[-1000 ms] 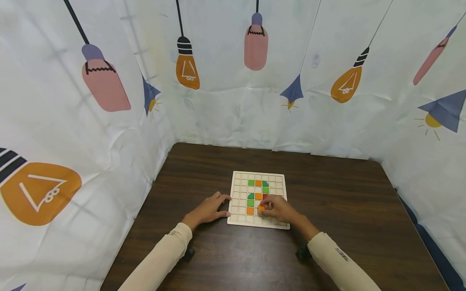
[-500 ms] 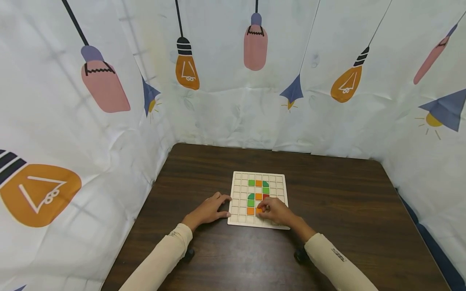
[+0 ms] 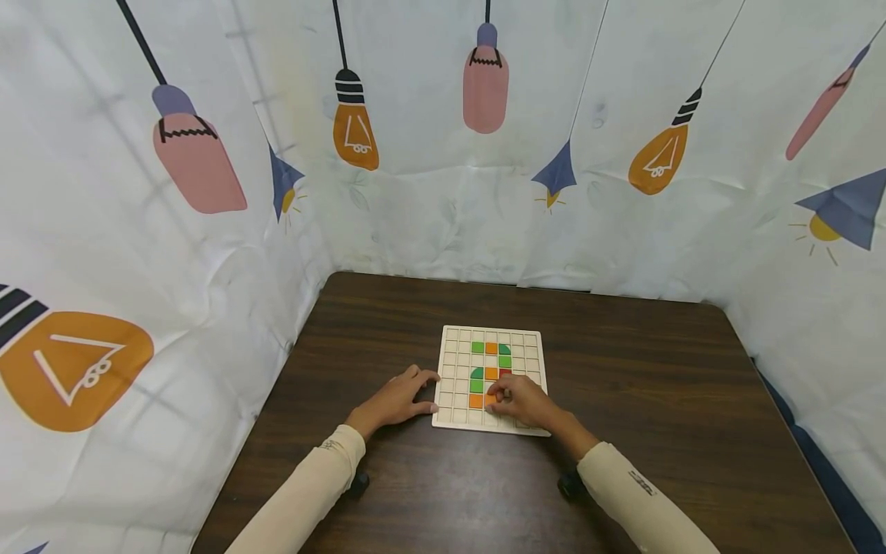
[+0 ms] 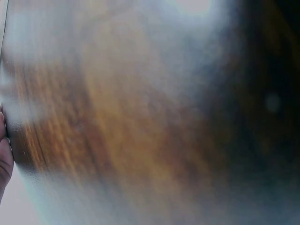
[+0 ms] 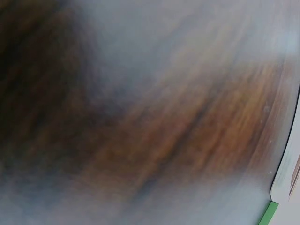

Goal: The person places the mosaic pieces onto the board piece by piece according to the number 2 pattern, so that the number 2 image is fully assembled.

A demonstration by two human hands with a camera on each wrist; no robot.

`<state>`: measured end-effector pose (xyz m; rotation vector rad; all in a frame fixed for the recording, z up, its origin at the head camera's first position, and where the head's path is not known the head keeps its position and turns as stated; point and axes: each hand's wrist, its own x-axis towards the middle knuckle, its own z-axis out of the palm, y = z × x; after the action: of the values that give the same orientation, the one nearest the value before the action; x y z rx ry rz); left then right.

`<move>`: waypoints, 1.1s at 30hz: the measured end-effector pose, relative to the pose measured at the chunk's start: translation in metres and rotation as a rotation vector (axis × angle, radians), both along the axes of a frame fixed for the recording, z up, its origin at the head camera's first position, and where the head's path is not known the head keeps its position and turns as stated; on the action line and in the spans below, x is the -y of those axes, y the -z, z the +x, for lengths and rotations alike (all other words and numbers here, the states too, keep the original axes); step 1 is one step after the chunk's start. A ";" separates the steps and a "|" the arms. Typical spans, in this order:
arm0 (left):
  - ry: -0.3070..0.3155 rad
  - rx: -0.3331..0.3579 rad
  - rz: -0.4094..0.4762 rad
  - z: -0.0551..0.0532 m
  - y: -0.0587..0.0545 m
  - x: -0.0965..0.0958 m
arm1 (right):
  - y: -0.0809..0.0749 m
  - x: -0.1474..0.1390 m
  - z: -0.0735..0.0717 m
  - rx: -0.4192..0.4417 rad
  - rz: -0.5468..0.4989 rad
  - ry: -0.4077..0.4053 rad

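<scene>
A pale wooden grid board [image 3: 453, 362] lies on the dark table. Square and quarter-round tiles sit in its cells: green squares [image 3: 478, 348], orange squares [image 3: 476, 401], dark green quarter-rounds [image 3: 504, 349] and a red piece [image 3: 505, 372] partly covered by fingers. My right hand [image 3: 529, 402] is over the board's lower right, its thumb and fingertips pinching an orange square tile [image 3: 491, 399] at a cell beside another orange square. My left hand [image 3: 396, 396] rests at the board's left edge, index finger and thumb extended against it. In the left wrist view only fingertips [image 4: 4, 161] show.
The brown wood-grain table [image 3: 623, 369] extends around the board. A white curtain [image 3: 429, 215] printed with lamps and bulbs hangs behind and at the sides. Blurred tabletop fills most of both wrist views; a green strip [image 5: 268, 213] shows low in the right one.
My right hand has shifted slightly left with the orange tile, which has come from a tilted position down to the cell right of the other orange square. My left hand stays put.
</scene>
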<state>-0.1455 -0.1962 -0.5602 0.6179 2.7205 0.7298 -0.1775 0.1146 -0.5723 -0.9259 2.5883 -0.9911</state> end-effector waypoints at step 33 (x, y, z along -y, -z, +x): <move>-0.014 0.016 -0.013 -0.001 0.001 -0.001 | -0.020 -0.087 0.017 -0.026 -0.068 0.081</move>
<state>-0.1462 -0.1949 -0.5610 0.5887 2.7153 0.7164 -0.1605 0.2021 -0.5527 -0.8616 2.6481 -1.1020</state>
